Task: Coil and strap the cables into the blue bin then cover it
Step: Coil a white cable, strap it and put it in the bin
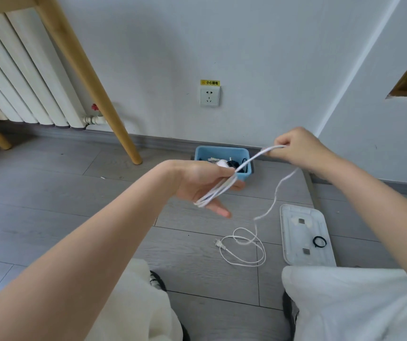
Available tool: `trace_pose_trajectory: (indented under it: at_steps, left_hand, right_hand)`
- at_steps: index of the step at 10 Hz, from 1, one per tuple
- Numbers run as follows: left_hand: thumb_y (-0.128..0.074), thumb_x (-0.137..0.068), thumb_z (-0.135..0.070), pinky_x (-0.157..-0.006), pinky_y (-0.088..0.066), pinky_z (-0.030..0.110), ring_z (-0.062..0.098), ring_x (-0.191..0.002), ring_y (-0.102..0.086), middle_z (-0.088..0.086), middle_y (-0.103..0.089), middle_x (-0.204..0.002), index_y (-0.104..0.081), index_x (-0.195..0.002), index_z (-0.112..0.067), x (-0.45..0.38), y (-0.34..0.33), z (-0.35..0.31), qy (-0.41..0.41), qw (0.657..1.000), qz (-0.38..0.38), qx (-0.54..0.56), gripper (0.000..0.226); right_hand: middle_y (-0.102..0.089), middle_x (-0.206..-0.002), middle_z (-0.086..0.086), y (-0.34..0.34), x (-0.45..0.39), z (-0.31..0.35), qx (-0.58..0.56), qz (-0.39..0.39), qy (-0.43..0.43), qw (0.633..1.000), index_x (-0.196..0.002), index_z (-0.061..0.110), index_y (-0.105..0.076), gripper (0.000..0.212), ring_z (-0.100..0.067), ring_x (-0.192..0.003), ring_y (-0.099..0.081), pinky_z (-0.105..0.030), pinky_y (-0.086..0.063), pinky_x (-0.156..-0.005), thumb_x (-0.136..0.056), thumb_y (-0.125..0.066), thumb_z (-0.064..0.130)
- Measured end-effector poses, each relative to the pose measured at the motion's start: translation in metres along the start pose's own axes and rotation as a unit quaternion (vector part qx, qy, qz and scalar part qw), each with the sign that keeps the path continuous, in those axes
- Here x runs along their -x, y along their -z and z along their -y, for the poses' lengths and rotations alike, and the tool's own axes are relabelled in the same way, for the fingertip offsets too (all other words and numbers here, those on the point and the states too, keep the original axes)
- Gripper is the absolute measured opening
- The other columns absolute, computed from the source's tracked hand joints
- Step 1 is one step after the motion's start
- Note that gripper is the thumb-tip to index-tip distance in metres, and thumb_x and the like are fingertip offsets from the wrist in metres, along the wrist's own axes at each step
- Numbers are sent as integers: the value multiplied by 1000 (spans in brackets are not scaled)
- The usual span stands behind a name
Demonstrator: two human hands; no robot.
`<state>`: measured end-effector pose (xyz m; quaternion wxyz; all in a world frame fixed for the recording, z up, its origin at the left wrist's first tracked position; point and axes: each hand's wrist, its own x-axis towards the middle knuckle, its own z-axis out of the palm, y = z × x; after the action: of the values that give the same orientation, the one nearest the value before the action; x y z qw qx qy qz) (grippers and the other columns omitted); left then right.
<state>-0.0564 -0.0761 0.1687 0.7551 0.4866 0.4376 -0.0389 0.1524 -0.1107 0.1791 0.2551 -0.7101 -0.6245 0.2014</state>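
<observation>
Squatting over a grey wood-grain floor (50,193), beside a white ribbed radiator (20,77) and a slanted wooden table leg (86,77); wall socket (209,96) with a yellow label above it.

White bin lid (293,257): flat rounded rectangle, hard plastic, lying underside up on the floor near the right knee. Two small grey squares on it, purpose unclear. A small black strap ring (319,241) rests on it.

Blue bin (222,151): rectangular, smooth plastic, standing on the floor against the skirting. Holds dark and white items, partly hidden behind the left hand.

White power cable (275,193): thin, round, smooth-sheathed. Several loops are gathered in the left hand (197,183), whose thumb and fingers close around the bundle, with one finger extended below. A doubled stretch runs up to the right hand (295,146), fingers curled and pinching it. The free length drops to the floor in loose rings and ends in a two-pin plug (219,244).

Handling judgement: light, limp, a little springy; loops likely to slip or spring open unless clamped at their crossing. Best hold is mid-bundle, feeding slack through the right hand. Plug is the only rigid part and may swing or snag. Strapping not yet done.
</observation>
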Motion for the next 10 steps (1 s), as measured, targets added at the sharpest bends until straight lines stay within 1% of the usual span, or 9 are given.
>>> trace_pose_trajectory:
  at_steps: [2, 3, 4, 5, 6, 7, 8, 9, 10]
  left_hand:
    - [-42, -94, -4, -81, -43, 33, 31, -102, -56, 15, -57, -114, -44, -125, -5, -25, 24, 11, -182, 910, -348, -131, 30]
    - [-35, -101, -12, -74, -39, 26, 33, -112, -51, 20, -51, -126, -41, -132, 3, -16, 17, -15, -191, 898, -257, 300, 36]
    - [-27, -102, -34, -88, -41, 34, 27, -113, -52, -1, -52, -119, -48, -129, -12, -12, 14, -23, -240, 892, -122, 363, 40]
    - [-20, -103, -38, -95, -46, 39, 37, -116, -55, -10, -44, -140, -40, -139, -17, -5, 6, -24, -281, 920, -73, 263, 46]
    - [-17, -102, -40, -68, -56, 24, 23, -83, -71, -8, -55, -132, -45, -135, -19, 10, -7, -22, -232, 962, 78, 117, 48]
    - [-13, -101, -41, -37, -38, 15, 11, -46, -63, 2, -73, -98, -52, -122, -16, 16, -16, -21, -147, 976, 160, -17, 50]
    - [-14, -100, -48, -42, -45, 15, 16, -60, -70, 9, -69, -113, -45, -134, -17, 16, -22, -17, -58, 975, 153, -147, 55]
    - [-20, -100, -50, -64, -57, 19, 36, -90, -69, 6, -50, -139, -38, -142, -21, 9, -21, -10, -16, 978, 14, -208, 54]
    - [-18, -100, -51, -89, -52, 29, 35, -94, -68, 8, -33, -150, -30, -146, -13, -3, -9, -3, -39, 967, -103, -229, 60]
  right_hand:
    - [-30, -46, 3, -13, 13, 39, -136, 37, 55, 988, -52, 13, -52, 38, -8, -42, -21, -21, -19, -44, -89, -60, 19]
    - [-29, -44, 9, -24, 18, 53, -204, 132, 85, 966, -77, 10, -69, 29, -8, -41, -21, -18, -19, -42, -94, -46, 12]
    - [-27, -50, 9, -29, 20, 53, -213, 251, 72, 941, -100, 19, -70, 26, -8, -45, -18, -21, -15, -44, -98, -44, 19]
    - [-29, -55, 6, -26, 20, 39, -204, 397, 5, 895, -107, 27, -66, 26, -8, -44, -17, -22, -12, -43, -95, -43, 35]
    - [-34, -50, 4, -30, 21, 29, -108, 387, -50, 915, -82, 14, -62, 38, -9, -42, -19, -21, -14, -43, -91, -48, 47]
    - [-50, -71, -9, -37, 21, 25, 54, 310, -8, 949, -91, 9, -63, 40, -24, -61, -51, -26, -36, -50, -89, -53, 48]
    - [-49, -60, -3, -30, 16, 22, -68, 213, -26, 974, -71, 13, -60, 13, -19, -55, -44, -27, -34, -48, -72, -56, 26]
    - [-25, -50, 5, -18, 13, 15, -190, 176, -98, 961, -67, 14, -56, 18, -6, -43, -16, -16, -14, -38, -81, -68, 12]
    - [-24, -45, 9, -14, 12, 18, -261, 163, -125, 943, -70, 10, -56, 22, -4, -38, -16, -17, -12, -38, -91, -57, 18]
